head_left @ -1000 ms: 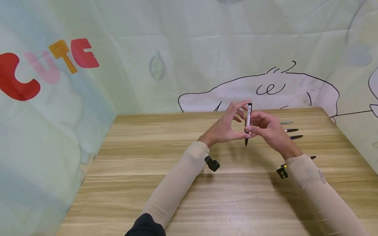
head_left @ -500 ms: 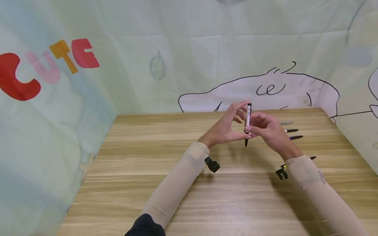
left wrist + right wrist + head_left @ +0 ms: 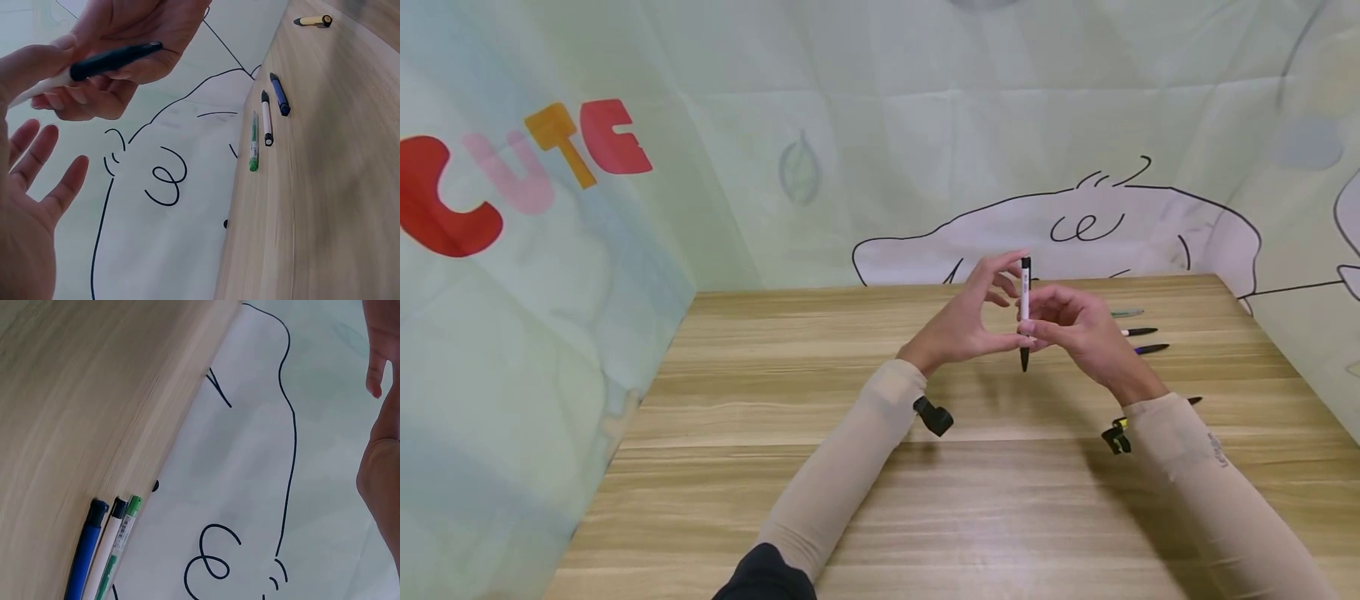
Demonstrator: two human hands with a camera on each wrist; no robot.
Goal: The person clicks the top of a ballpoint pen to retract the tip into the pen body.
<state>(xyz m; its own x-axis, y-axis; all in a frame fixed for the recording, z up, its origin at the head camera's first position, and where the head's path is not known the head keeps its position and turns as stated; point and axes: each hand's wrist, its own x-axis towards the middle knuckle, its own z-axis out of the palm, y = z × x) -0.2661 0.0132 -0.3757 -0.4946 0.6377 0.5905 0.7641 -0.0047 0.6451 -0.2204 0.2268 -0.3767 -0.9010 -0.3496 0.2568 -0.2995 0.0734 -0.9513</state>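
Note:
A white pen [image 3: 1025, 292] with black ends stands upright above the table, its tip down. My right hand [image 3: 1084, 337] pinches the lower barrel between thumb and fingers. From the other side, my left hand [image 3: 955, 329] spans the pen, index fingertip at its top end and thumb against the lower barrel. In the left wrist view the pen's black tip section [image 3: 115, 60] lies across in front of the right hand [image 3: 147, 31]. The left hand [image 3: 382, 450] is partly seen at the edge of the right wrist view, where the pen is out of frame.
On the table [image 3: 820, 400], right of the hands, lie a green pen [image 3: 254, 142], a white pen [image 3: 267, 119], a blue pen [image 3: 280, 94] and a yellow pen [image 3: 314, 21]. A printed cloth backdrop [image 3: 737, 167] rises behind the table's back edge.
The held pen has swung to a straighter upright position, its top shifting slightly left. My left hand has moved slightly left and up with it; the right hand has barely moved.

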